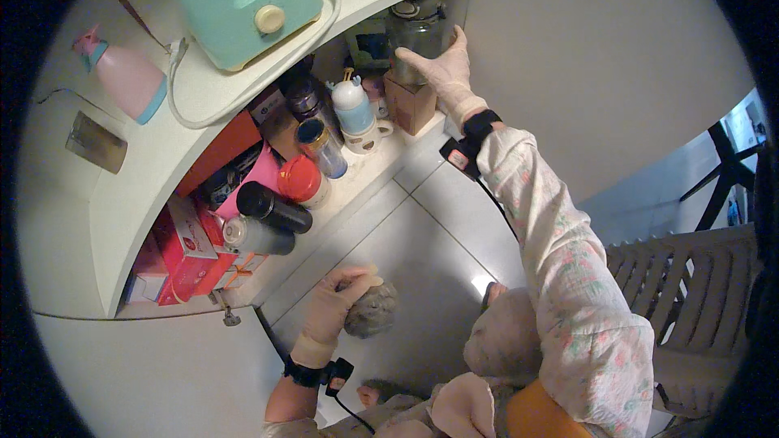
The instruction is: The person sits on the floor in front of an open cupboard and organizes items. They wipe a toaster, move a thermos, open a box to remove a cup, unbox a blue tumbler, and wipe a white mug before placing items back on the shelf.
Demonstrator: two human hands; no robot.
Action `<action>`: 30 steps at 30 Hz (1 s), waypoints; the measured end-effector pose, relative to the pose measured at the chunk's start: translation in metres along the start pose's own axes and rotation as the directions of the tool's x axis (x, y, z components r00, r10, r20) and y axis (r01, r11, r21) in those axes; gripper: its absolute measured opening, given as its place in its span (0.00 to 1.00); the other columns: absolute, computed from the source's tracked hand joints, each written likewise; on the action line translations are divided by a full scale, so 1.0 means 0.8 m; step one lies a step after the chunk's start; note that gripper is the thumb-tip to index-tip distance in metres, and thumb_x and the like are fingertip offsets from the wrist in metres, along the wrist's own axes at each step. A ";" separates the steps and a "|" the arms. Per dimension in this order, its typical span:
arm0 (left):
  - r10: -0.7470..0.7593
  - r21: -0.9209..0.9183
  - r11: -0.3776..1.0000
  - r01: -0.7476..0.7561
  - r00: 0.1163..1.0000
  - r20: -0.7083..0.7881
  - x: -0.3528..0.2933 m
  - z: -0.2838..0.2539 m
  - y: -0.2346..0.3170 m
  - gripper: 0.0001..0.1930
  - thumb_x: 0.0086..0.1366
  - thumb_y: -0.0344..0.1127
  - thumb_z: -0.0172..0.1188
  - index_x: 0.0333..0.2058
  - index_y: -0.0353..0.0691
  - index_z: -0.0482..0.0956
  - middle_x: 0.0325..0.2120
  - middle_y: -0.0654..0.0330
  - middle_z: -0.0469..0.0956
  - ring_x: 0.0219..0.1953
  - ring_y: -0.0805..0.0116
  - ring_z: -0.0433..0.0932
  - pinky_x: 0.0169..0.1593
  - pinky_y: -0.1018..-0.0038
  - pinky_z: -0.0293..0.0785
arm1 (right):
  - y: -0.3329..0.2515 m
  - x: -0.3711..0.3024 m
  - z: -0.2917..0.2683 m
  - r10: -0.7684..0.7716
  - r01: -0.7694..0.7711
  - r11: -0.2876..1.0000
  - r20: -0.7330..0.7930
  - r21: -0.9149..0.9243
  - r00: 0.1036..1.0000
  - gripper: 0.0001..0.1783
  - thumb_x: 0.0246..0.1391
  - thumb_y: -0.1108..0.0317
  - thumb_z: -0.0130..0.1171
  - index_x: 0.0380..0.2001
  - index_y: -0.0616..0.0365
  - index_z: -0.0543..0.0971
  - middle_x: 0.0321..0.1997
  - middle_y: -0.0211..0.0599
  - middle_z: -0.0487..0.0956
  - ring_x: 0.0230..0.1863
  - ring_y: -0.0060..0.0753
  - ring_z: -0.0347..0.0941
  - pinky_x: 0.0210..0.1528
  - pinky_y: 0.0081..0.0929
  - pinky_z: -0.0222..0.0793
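Gloved in pale, thin material, my left hand [331, 314] is closed on a grey crumpled cloth [372, 311] above the floor tiles. My right hand [445, 75], gloved too, reaches into the far right end of the curved shelf. Its thumb and fingers are spread around the side of a clear glass jar [410, 32] with a dark lid; whether they touch the glass I cannot tell. The jar is at the top of a brown cardboard box [411, 104]. Left of the box are a white and blue bottle [353, 107] and a white mug [367, 138].
Along the shelf stand a tumbler [322, 148], a red-lidded jar [303, 179], a black flask [273, 207] and red boxes [182, 247]. A mint toaster [243, 4] with a white cord and a pink spray bottle [126, 77] occupy the top. A slatted chair [690, 292] is at right.
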State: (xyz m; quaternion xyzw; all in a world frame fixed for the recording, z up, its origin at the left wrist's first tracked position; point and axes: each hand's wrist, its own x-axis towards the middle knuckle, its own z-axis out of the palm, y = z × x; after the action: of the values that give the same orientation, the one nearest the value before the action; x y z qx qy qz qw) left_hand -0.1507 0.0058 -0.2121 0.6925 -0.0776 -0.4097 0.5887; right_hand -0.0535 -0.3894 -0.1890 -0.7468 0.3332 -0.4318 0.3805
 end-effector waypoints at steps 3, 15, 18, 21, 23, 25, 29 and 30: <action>0.014 -0.035 0.999 -0.014 1.000 0.014 0.003 0.010 0.000 0.11 0.59 0.30 0.67 0.40 0.37 0.84 0.32 0.63 0.82 0.35 0.77 0.78 0.43 0.80 0.74 | -0.005 0.012 0.013 0.030 -0.032 0.999 0.036 0.041 0.999 0.71 0.24 0.43 0.81 0.67 0.64 0.52 0.62 0.56 0.70 0.63 0.51 0.68 0.64 0.38 0.65; -0.006 0.054 0.999 0.006 1.000 -0.002 0.008 0.012 -0.004 0.12 0.59 0.32 0.67 0.42 0.36 0.83 0.34 0.62 0.83 0.37 0.77 0.79 0.44 0.80 0.74 | 0.009 0.025 0.029 -0.033 0.032 0.996 0.009 0.087 0.999 0.66 0.22 0.45 0.82 0.62 0.66 0.59 0.55 0.52 0.76 0.56 0.49 0.74 0.58 0.37 0.71; -0.009 -0.003 1.000 0.009 1.000 0.004 0.009 0.009 -0.009 0.12 0.59 0.31 0.67 0.42 0.36 0.83 0.34 0.63 0.82 0.37 0.77 0.79 0.44 0.80 0.74 | 0.017 0.026 0.018 -0.028 0.024 0.994 0.039 0.106 0.999 0.67 0.21 0.44 0.82 0.62 0.68 0.59 0.56 0.53 0.75 0.56 0.47 0.74 0.59 0.35 0.70; 0.013 -0.003 1.000 -0.013 1.000 0.007 0.012 0.008 -0.013 0.12 0.59 0.31 0.67 0.42 0.36 0.83 0.34 0.63 0.83 0.37 0.76 0.79 0.44 0.80 0.74 | 0.017 0.031 0.016 -0.062 0.054 0.995 0.095 0.080 0.994 0.68 0.20 0.43 0.83 0.61 0.69 0.60 0.56 0.54 0.75 0.57 0.46 0.73 0.60 0.35 0.69; 0.002 -0.009 1.000 -0.001 1.000 0.014 0.014 0.009 -0.014 0.11 0.59 0.31 0.67 0.41 0.36 0.83 0.33 0.62 0.83 0.37 0.76 0.79 0.44 0.80 0.74 | 0.015 0.036 0.018 -0.065 0.059 0.996 0.083 0.072 0.994 0.67 0.19 0.46 0.84 0.61 0.70 0.60 0.56 0.53 0.75 0.58 0.46 0.73 0.61 0.35 0.69; -0.029 -0.045 0.999 0.030 0.999 0.020 0.016 0.011 -0.012 0.11 0.59 0.30 0.67 0.41 0.36 0.83 0.34 0.62 0.83 0.36 0.76 0.79 0.44 0.80 0.74 | 0.015 0.037 0.017 -0.097 0.087 0.991 0.105 0.097 0.990 0.67 0.19 0.49 0.84 0.61 0.70 0.60 0.57 0.52 0.74 0.58 0.45 0.72 0.62 0.35 0.68; -0.016 -0.039 0.999 0.017 1.000 0.024 0.015 0.013 -0.010 0.12 0.59 0.30 0.66 0.42 0.36 0.83 0.34 0.61 0.83 0.37 0.75 0.79 0.44 0.80 0.75 | 0.020 0.039 0.011 -0.088 0.045 0.975 0.191 0.219 0.978 0.66 0.18 0.54 0.85 0.62 0.69 0.59 0.57 0.49 0.74 0.60 0.42 0.71 0.64 0.32 0.66; -0.001 -0.029 1.000 0.001 1.000 0.017 0.015 0.012 -0.010 0.12 0.59 0.31 0.66 0.42 0.36 0.82 0.34 0.61 0.83 0.37 0.75 0.79 0.44 0.80 0.75 | 0.022 0.040 0.009 -0.089 0.031 0.963 0.210 0.267 0.974 0.66 0.18 0.54 0.85 0.62 0.69 0.59 0.57 0.49 0.74 0.60 0.42 0.71 0.64 0.32 0.66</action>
State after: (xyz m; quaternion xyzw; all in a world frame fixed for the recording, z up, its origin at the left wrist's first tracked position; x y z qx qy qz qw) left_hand -0.1526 -0.0062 -0.2247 0.6805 -0.0762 -0.4168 0.5978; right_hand -0.0372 -0.4225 -0.1937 -0.7431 0.2062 -0.3981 0.4968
